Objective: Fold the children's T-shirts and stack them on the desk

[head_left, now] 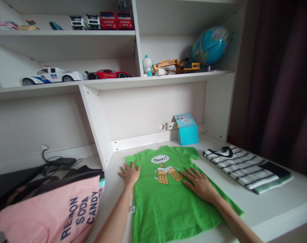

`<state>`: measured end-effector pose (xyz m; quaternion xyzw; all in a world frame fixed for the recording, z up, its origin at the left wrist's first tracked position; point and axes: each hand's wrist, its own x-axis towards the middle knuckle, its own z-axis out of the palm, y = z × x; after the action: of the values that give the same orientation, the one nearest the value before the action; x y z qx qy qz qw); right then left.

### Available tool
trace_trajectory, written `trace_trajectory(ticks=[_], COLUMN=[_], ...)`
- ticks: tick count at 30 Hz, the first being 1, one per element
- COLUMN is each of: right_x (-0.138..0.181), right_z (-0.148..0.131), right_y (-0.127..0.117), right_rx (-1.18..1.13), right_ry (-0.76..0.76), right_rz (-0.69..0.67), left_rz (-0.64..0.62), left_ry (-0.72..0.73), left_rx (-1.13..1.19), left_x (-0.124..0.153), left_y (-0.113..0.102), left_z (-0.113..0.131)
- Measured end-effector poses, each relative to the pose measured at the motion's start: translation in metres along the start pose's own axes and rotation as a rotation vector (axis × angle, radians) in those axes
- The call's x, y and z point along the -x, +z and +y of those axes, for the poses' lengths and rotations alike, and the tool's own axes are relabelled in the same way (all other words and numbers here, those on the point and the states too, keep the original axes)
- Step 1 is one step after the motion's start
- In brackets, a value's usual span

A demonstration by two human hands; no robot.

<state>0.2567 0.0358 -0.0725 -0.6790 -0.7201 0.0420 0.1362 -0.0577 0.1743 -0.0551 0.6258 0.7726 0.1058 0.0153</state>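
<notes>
Flat on a white desk [272, 202], a green T-shirt [153, 206] printed "Cheers!" lies spread out, its collar toward the wall, under a person's two bare hands. The left hand [130, 174], fingers splayed, rests across the shirt's left edge just below the sleeve; the right hand [200, 185], also spread, lies palm down on the right side, fingertips beside the printed beer mugs. To the left sits a pink shirt [47, 209] lettered "SODA CANDY," with dark cloth behind it. To the right lies a folded striped shirt [241, 165] atop dark and green cloth. Beyond the collar, a blue calendar [188, 135] stands near the wall. Above, shelves hold a white toy car [53, 75], a red toy car [109, 74], a yellow toy digger [180, 65] and a globe [214, 45].
</notes>
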Motion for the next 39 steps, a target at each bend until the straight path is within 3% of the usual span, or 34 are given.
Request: trace_trajectory(ticks=[25, 32, 39], right_x=[0.001, 0.001, 0.002], right_z=[-0.001, 0.001, 0.010], right_y=[0.002, 0.006, 0.002], right_rx=[0.004, 0.002, 0.001], right_ry=[0.003, -0.003, -0.037], right_rz=[0.027, 0.044, 0.002], left_rz=[-0.015, 0.095, 0.345], left_ry=[0.007, 0.024, 0.170], left_rx=[0.018, 0.207, 0.382], left_x=[0.001, -0.003, -0.005], left_y=[-0.002, 0.002, -0.005], left_z=[-0.004, -0.010, -0.011])
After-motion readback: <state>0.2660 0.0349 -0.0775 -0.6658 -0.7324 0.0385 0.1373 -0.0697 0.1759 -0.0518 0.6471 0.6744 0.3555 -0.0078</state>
